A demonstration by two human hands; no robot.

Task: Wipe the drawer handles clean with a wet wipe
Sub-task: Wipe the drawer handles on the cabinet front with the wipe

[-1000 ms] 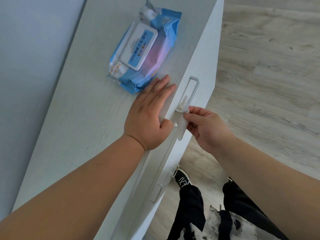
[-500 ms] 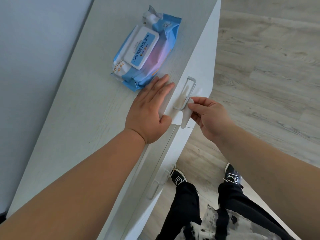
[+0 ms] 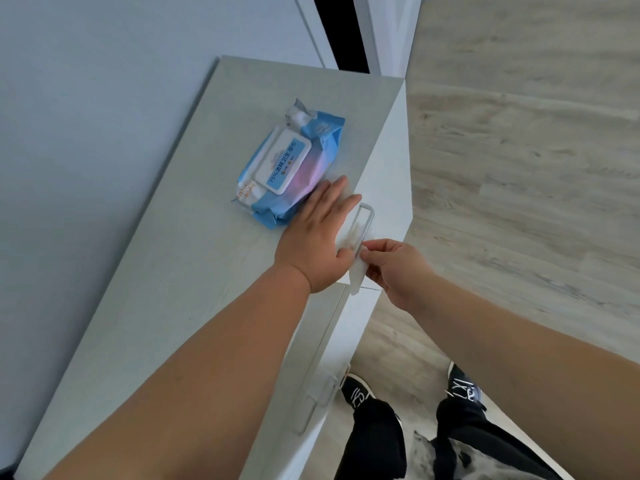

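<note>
From the head camera, the person stands by a pale dresser [image 3: 194, 258] and works on the top drawer handle [image 3: 367, 223]. The right hand [image 3: 394, 268] pinches a white wet wipe [image 3: 356, 277] between thumb and fingers, right at the near end of the handle. The wipe hangs down a little from the pinch. The left hand [image 3: 322, 233] lies flat on the dresser top with straight fingers, holding nothing, just beside a blue pack of wipes [image 3: 287, 168].

To do this step well, the person should probably wrap the wipe round the bar and slide it from one end to the other, keeping the flat hand down to steady the dresser.

The handle is a thin bar. Its long side runs along the drawer front, from near the person to far away. A lower handle [image 3: 320, 400] waits below, not yet wiped as far as one can tell.
</note>
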